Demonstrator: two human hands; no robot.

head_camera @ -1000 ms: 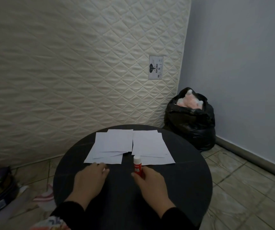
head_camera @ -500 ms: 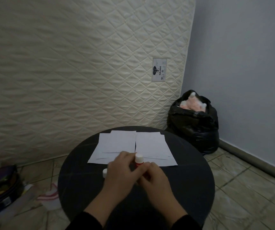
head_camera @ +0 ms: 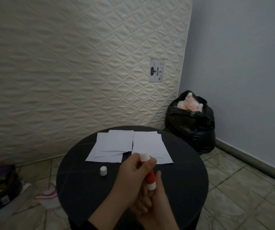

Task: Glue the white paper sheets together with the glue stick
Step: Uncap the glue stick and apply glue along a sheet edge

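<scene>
Head view: left hand (head_camera: 131, 176) grips glue stick (head_camera: 147, 171); right hand (head_camera: 156, 193) pinches its base. Cap (head_camera: 103, 170) off, left of stick. Twist base sparingly.

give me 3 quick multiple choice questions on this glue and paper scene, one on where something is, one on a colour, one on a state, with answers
1. Where is the white cap?
A. on the glue stick
B. standing on the round table, left of the hands
C. on the floor

2. What colour is the glue stick body?
A. red
B. blue
C. yellow

3. What state is the glue stick in?
A. capped, lying on the paper sheets
B. uncapped, held in both hands
C. uncapped, standing alone on the table

Answers:
1 B, the cap stands on the dark table, near the left pile of paper sheets.
2 A, red shows between the fingers.
3 B, the left hand grips its upper part and the right hand its base.
</scene>
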